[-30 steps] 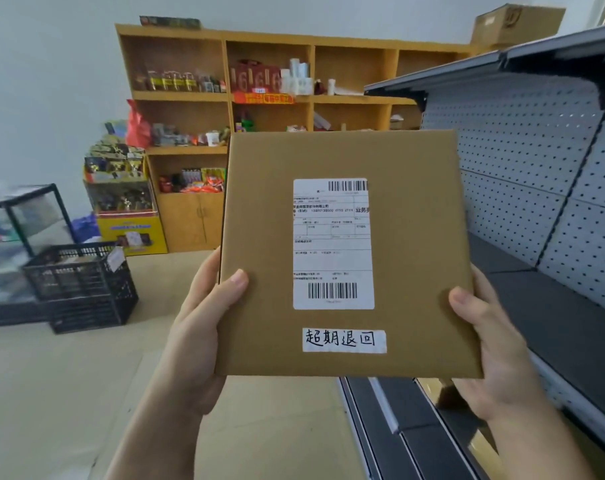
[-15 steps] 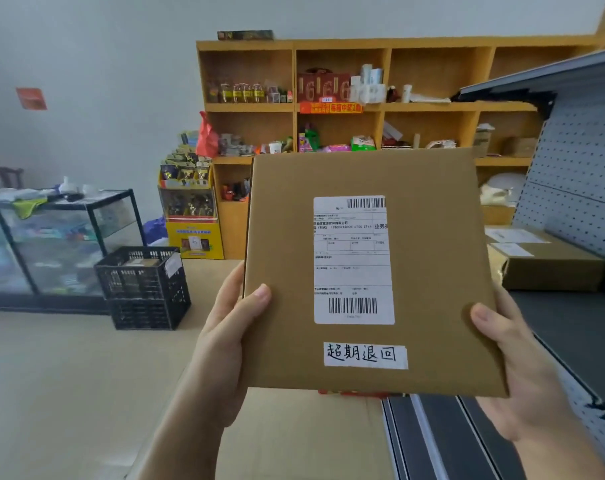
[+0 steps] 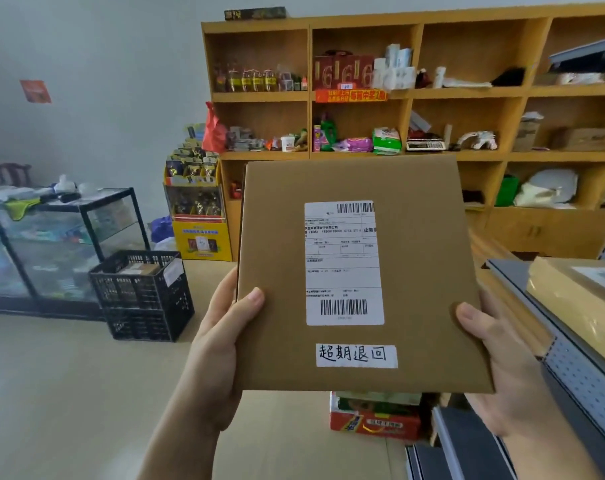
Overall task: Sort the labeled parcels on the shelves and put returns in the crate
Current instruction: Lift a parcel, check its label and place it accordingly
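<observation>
While we hold the flat brown parcel [image 3: 429, 271] up in the air before us, its printed shipping label [image 3: 344, 263] and the handwritten strip [image 3: 356, 356] reading 超期退回 face us, so we judge it a return bound for the crate. Our left hand [image 3: 218, 358] has its grip on the parcel's left edge and our right hand [image 3: 495, 368] on the right edge. Each thumb is pressed on the front face, and the fingers behind are hidden. The black crate [image 3: 145, 306] stands on the floor [image 3: 69, 393] well apart to our left, just beside the lower corner of the glass cabinet [image 3: 51, 237]. Another small parcel [image 3: 138, 270] lies inside it.

Trouble could come in several ways. Our hold is only a pinch at two edges, so freeing one hand could let the broad card swing and slip. The parcel hides the floor ahead, where a red box [image 3: 373, 417] lies just under its bottom edge, and we could kick it. The parcel looks wide against the crate's mouth, so lowered flat it may catch the rim. The grey shelf [image 3: 571, 375] close at our right is the wrong home for it.
</observation>
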